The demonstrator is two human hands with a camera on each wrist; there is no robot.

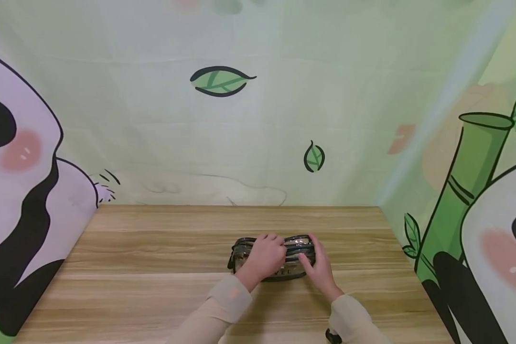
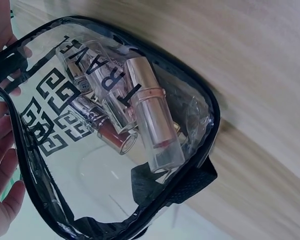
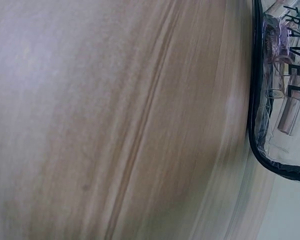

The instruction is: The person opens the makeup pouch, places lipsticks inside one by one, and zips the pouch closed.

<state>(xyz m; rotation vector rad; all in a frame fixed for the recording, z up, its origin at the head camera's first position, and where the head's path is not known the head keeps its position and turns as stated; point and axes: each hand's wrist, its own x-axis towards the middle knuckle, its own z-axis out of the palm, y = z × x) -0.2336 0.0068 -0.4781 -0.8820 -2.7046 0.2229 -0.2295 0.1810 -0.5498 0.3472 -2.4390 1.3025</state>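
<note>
A clear toiletry pouch (image 1: 298,246) with black piping and the word TRAVEL stands on the table, gripped by both hands. My left hand (image 1: 264,255) lies over the middle of its top edge, fingers curled at the zip line; the zip pull is hidden. On the right end, my right hand (image 1: 320,267) holds the pouch with the thumb in front and fingers behind. Through the clear wall in the left wrist view show a lipstick (image 2: 152,115) with a pale gold cap and several small gloss tubes (image 2: 110,132). The right wrist view catches the pouch (image 3: 285,90) at its right edge.
The wood-grain table (image 1: 155,248) runs back to a pale green cloth backdrop (image 1: 133,105) printed with pandas, leaves and bamboo. A small black object (image 1: 333,336) sits under the right sleeve's cuff. A black side strap (image 2: 195,180) sticks out from the pouch's left end.
</note>
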